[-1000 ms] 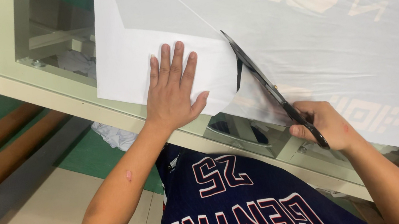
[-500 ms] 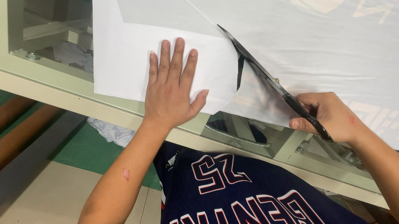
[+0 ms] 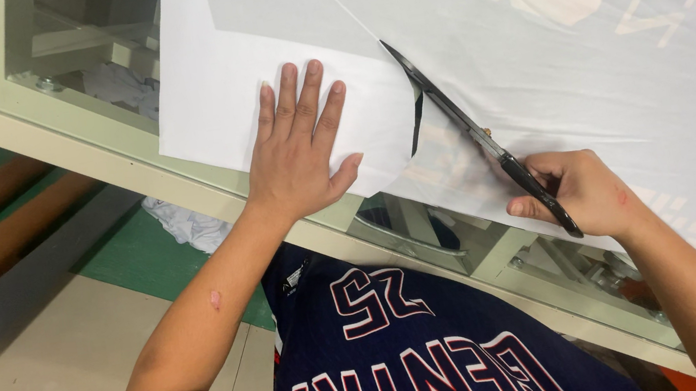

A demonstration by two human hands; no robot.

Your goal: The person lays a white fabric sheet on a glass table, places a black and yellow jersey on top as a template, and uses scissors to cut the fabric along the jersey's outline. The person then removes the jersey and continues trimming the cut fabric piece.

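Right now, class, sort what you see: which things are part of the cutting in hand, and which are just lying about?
In use:
- black scissors, gripped by the right hand
- white sheet, pressed flat by the left hand
- white printed fabric under the sheet

Lying about:
- crumpled cloth on the floor
- glass-topped table frame, only supporting
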